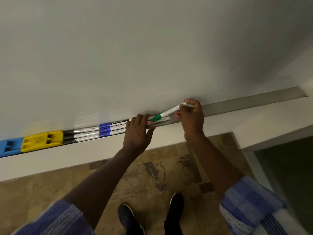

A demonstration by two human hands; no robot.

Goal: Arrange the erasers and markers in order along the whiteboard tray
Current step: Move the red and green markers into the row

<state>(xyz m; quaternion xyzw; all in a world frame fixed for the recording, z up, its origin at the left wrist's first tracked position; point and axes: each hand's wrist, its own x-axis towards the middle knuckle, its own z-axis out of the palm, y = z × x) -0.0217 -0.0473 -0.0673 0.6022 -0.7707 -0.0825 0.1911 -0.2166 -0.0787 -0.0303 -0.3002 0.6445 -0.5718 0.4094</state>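
1. A long grey metal whiteboard tray (237, 106) runs below the white board.
2. At the tray's left end sit a blue plastic eraser (9, 147) and, touching it, a yellow plastic eraser (42, 140).
3. Just right of the yellow eraser lie 3 black-capped markers (81, 134), then blue-capped markers (110, 128).
4. The left hand (138, 131) rests flat on the tray's markers, fingers together, thumb spread.
5. The right hand (192, 116) pinches a tilted green-capped white marker (166, 113) by its rear end, cap down over a red-capped marker (158, 121).
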